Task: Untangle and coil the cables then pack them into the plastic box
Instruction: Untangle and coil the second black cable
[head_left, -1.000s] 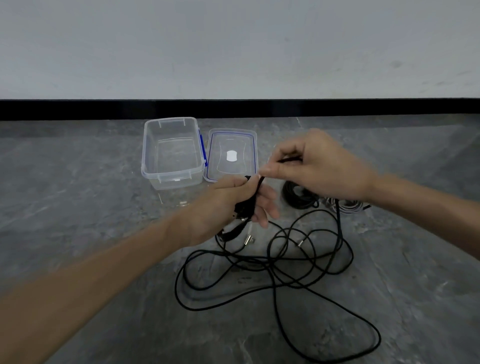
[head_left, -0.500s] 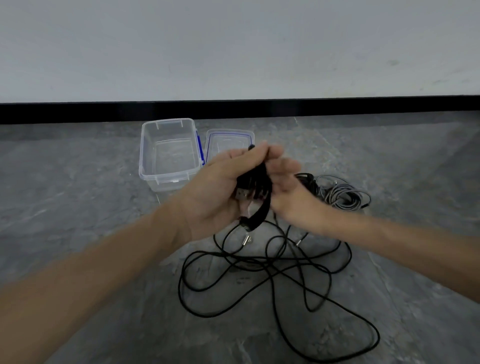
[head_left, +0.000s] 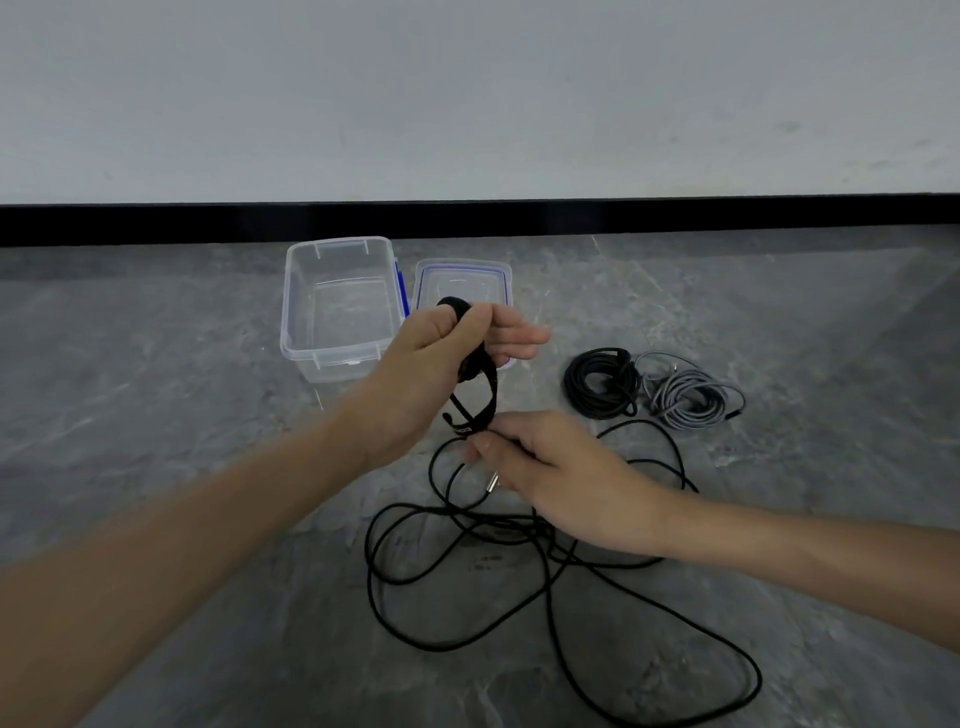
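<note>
Left hand (head_left: 434, 364): raised over the floor (head_left: 156, 415), with thumb and fingers curled round the few loops already wound of the black cable (head_left: 487, 391). Two fingers stick out straight past the bundle. It seems to serve as the form that keeps the loops one size.
Right hand (head_left: 550, 467): just below the left, with fingertips pressed together on the cable where it leaves the loops. This probably guides the next turn and keeps the strand taut.
Loose length: most of the black cable lies on the floor beneath the hands in crossing loops. It is not yet coiled, and one metal plug end shows beside the right hand.
Finished coils: a black coil (head_left: 600, 384) and a grey coil (head_left: 685, 400) lie touching on the floor to the right, apart from the tangle so they cannot catch in it.
Plastic box (head_left: 291, 322): open and upright beyond the hands, with nothing in it.
Lid (head_left: 460, 273): flat just beside the box, leaving the mouth free for packing.
Stage: the last cable is being wound, and packing has not begun.
</note>
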